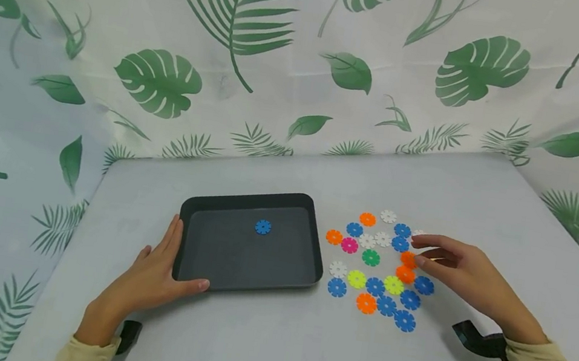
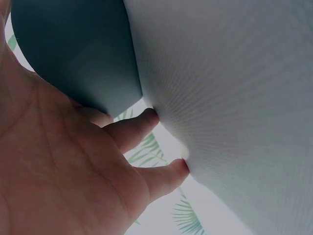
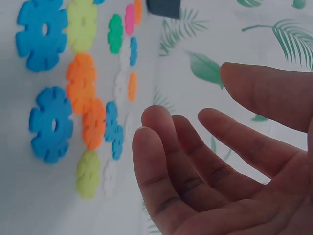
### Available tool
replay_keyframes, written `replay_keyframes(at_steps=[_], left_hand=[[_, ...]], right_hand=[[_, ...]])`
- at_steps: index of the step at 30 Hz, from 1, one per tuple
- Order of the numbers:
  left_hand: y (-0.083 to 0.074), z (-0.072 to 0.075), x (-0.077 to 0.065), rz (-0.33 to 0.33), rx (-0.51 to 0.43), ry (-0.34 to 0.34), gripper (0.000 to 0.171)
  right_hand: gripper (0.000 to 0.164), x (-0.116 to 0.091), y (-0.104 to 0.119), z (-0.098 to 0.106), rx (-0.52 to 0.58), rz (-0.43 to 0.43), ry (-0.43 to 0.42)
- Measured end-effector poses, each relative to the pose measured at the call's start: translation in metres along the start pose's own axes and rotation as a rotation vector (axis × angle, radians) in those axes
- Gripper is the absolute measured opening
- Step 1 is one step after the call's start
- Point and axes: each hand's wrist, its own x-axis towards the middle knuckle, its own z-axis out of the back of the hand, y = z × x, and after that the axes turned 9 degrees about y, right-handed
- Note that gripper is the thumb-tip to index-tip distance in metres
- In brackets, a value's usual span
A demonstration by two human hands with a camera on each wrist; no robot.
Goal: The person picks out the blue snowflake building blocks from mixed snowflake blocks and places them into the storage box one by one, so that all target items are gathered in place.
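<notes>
A dark grey rectangular tray (image 1: 245,263) lies on the table with one blue notched plastic disc (image 1: 263,227) inside. My left hand (image 1: 150,278) rests against the tray's near left corner, its straight fingers along the left side and the thumb at the front edge. In the left wrist view, two fingertips of that hand touch the tabletop beside the tray (image 2: 78,49). Right of the tray lie several flower-shaped discs in orange, blue, white, yellow, green and pink. Over their right side hovers my right hand (image 1: 471,280), fingers loosely bent, thumb apart, nothing held. Orange discs (image 3: 93,123) lie near its fingertips.
The table (image 1: 267,348) has a pale cloth cover. Behind it and at the sides hangs a white curtain (image 1: 267,98) printed with green leaves. Dark wrist-worn devices (image 1: 479,340) sit below both hands.
</notes>
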Motion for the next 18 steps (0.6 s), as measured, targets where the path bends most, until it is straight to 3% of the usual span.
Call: replay_keyframes(at_steps=[10, 18], left_hand=[[-0.001, -0.002, 0.000, 0.000, -0.009, 0.003, 0.136], [0.001, -0.001, 0.000, -0.001, 0.003, -0.003, 0.136]], right_hand=[[0.043, -0.008, -0.014, 0.004, -0.048, -0.052, -0.004], [0.040, -0.012, -0.030, -0.004, -0.038, -0.091, 0.040]])
